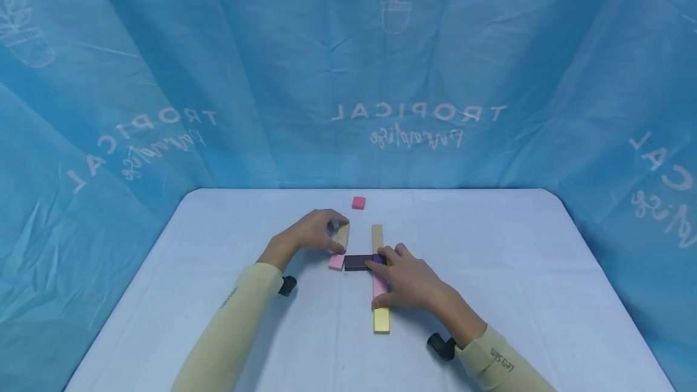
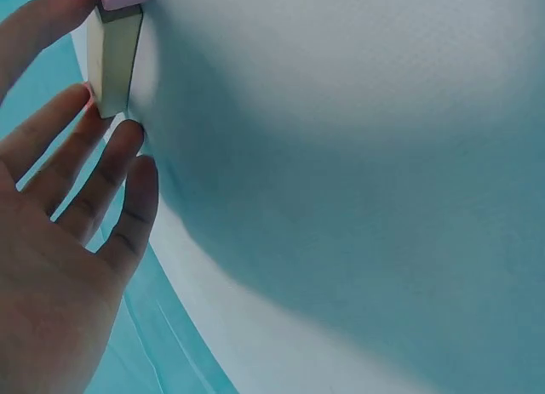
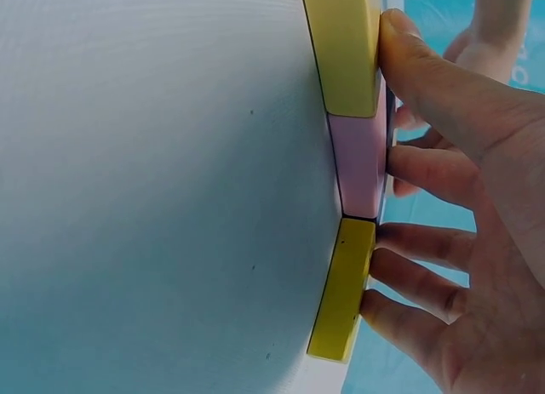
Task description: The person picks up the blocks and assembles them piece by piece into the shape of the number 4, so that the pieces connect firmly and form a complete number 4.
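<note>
My left hand (image 1: 316, 230) pinches a beige wooden block (image 1: 342, 235) by its ends, thumb at the near end and fingertips at the far end. Just below it lies a small pink block (image 1: 336, 262), beside a black block (image 1: 356, 263). Fairly straight fingers of my right hand (image 1: 411, 283) touch a column of blocks at the black block's right end. A pink block (image 1: 379, 286) and a pale yellow block (image 1: 382, 320) belong to this column, as does another beige block (image 1: 377, 238) farther up. In the right wrist view, fingertips touch a darker yellow block (image 3: 341, 288).
A small red block (image 1: 358, 202) lies alone near the far edge of the white-covered table (image 1: 490, 241). Blue printed curtains (image 1: 272, 77) enclose the table's back and sides. A black wrist mount (image 1: 441, 346) sits at each wrist.
</note>
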A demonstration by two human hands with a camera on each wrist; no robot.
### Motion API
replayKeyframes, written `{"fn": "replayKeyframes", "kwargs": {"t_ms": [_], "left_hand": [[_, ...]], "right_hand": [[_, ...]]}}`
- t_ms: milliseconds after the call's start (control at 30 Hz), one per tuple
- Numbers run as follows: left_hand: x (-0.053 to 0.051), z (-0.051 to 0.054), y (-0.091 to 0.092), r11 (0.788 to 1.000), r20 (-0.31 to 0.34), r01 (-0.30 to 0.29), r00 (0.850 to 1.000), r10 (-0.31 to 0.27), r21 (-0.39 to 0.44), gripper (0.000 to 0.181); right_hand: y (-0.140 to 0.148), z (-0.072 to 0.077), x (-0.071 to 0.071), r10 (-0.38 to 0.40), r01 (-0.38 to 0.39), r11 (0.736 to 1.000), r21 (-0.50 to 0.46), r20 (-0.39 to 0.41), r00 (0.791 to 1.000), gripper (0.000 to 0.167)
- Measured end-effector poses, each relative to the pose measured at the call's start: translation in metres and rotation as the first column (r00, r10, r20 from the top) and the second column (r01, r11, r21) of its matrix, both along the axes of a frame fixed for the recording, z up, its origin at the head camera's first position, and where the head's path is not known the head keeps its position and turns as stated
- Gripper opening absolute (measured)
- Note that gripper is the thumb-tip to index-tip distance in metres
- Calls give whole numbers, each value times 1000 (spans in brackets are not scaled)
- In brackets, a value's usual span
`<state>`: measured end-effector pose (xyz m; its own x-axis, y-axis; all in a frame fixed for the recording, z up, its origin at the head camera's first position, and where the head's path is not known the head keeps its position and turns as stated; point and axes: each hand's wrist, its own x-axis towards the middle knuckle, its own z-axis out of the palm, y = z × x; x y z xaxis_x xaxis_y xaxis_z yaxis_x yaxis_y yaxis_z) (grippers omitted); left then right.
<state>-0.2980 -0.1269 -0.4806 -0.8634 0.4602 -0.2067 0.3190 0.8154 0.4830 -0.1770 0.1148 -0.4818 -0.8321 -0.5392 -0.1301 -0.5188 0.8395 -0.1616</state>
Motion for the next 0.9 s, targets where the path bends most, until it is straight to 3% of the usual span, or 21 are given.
{"fn": "replayKeyframes", "kwargs": {"t_ms": [300, 567, 900], "left_hand": [[2, -2, -4, 999, -15, 37, 999, -37, -9, 46], [5, 0, -7, 997, -56, 72, 996, -71, 8, 41], [9, 0, 0, 993, -143, 87, 985, -98, -81, 34]], "right_hand": [[0, 2, 3, 1, -1, 1000, -15, -3, 1000, 85], [-1, -1, 2, 7, -7, 1000, -28, -12, 1000, 85], [0, -2, 2, -13, 13, 999, -29, 1, 1000, 85]]}}
